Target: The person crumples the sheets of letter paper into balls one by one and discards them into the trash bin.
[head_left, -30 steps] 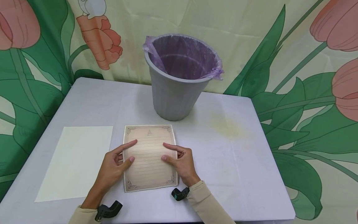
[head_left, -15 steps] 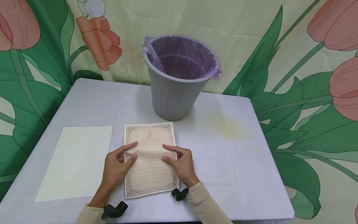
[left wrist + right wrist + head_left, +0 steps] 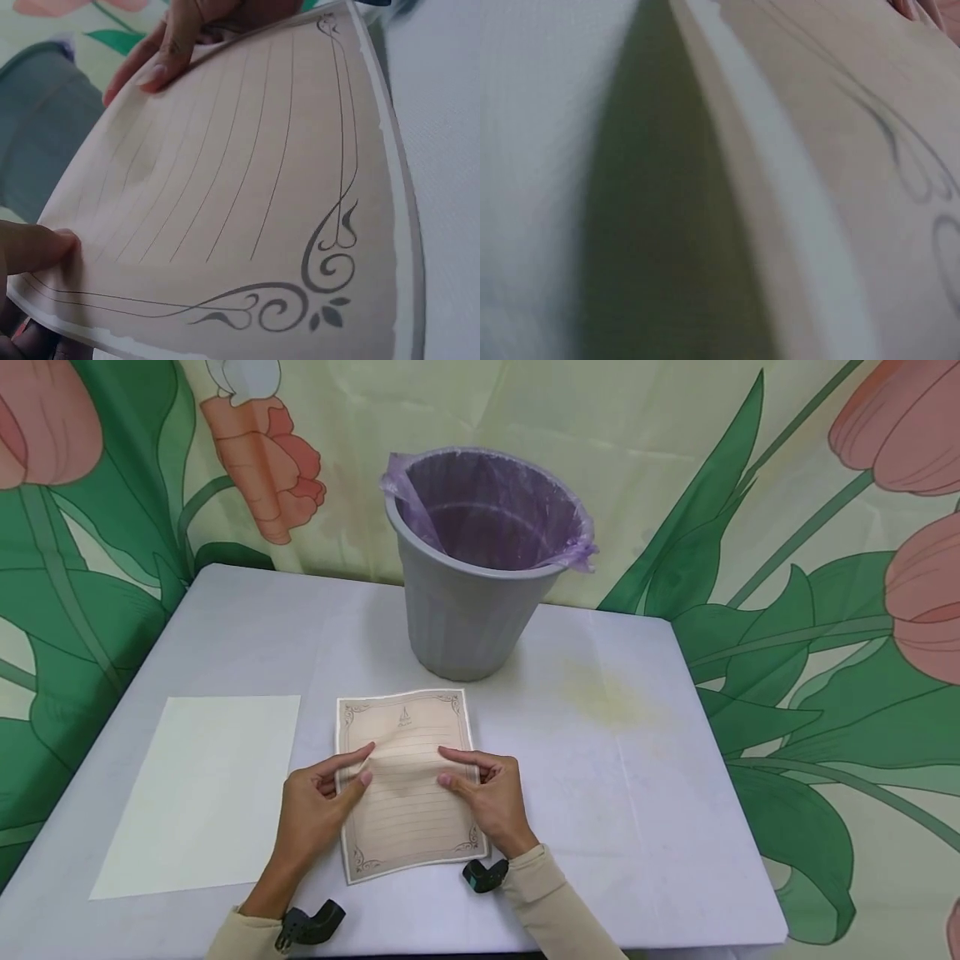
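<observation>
A beige sheet of lined letter paper [image 3: 408,810] with a scrollwork border is held between both hands, just above the table. My left hand [image 3: 313,806] pinches its left edge, thumb on the printed face and other fingers partly hidden behind. My right hand [image 3: 491,793] grips the right edge in the same way. The sheet bows slightly, its top edge wavy. In the left wrist view the letter paper [image 3: 225,187] curves between a thumb near its lower left and the other hand at the top. Close up in the right wrist view is the paper's blurred border [image 3: 795,195].
A blank white sheet [image 3: 202,793] lies flat on the white-covered table [image 3: 637,827], left of the hands. Behind the letter paper stands a grey bin [image 3: 472,618] with a purple liner [image 3: 487,518]. A tulip-patterned backdrop [image 3: 645,443] hangs behind the table.
My left hand has shifted slightly right, toward the right hand, which has barely moved. The letter paper has gone from nearly flat to gently bowed, and its lower edge has shifted slightly right.
</observation>
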Demonstrator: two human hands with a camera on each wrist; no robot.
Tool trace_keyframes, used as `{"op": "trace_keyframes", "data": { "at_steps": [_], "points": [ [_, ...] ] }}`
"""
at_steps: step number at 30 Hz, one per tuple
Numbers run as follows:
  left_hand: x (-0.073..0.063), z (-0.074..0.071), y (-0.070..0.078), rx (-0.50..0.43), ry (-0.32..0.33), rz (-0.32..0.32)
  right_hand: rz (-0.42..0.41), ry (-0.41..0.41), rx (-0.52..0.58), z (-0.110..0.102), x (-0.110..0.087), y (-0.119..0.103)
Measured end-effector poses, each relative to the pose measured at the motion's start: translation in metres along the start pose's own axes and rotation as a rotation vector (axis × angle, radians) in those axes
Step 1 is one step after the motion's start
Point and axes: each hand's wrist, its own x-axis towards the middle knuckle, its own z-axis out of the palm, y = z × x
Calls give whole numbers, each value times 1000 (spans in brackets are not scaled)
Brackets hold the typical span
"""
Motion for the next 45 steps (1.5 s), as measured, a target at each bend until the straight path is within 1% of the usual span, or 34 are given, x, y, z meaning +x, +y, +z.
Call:
{"op": "trace_keyframes", "data": {
  "at_steps": [4,7,10,13,15,17,20,22,25,29,31,35,37,39,41,42,43,45],
  "points": [
    [0,1,2,23,13,26,3,-18,2,-1,1,-2],
    [1,0,4,-3,3,15,20,-43,3,-2,1,-3],
    [3,-2,6,-86,-2,-26,62,-88,13,-7,-1,-2],
    [6,-5,9,-153,24,-65,124,-141,31,-14,-5,0],
    [7,-7,11,-179,42,-82,157,-180,33,-19,-9,3],
    [8,-9,12,-183,59,-97,164,-216,34,-23,-12,5],
    [8,-9,11,-208,71,-134,141,-243,29,-28,-13,6],
    [7,-8,10,-205,82,-157,138,-237,34,-30,-13,6],
    [5,-6,7,-180,86,-187,180,-221,44,-32,-13,7],
    [3,-5,4,-116,74,-186,248,-218,52,-33,-12,7],
    [3,-5,3,-108,65,-189,268,-235,55,-33,-13,8],
    [2,-3,6,-145,58,-217,288,-307,45,-33,-14,9],
    [1,-2,8,-168,49,-207,274,-333,30,-33,-16,7],
    [-1,-4,13,-169,29,-154,228,-344,13,-34,-19,3],
    [-3,-6,17,-159,11,-89,186,-329,0,-36,-21,-4],
    [-4,-6,17,-143,5,-67,173,-314,-15,-36,-21,-5],
    [-4,-7,16,-117,3,-50,168,-301,-27,-37,-21,-6],
    [-4,-7,12,-79,1,-49,181,-273,-41,-37,-22,-4]
  ]
}}
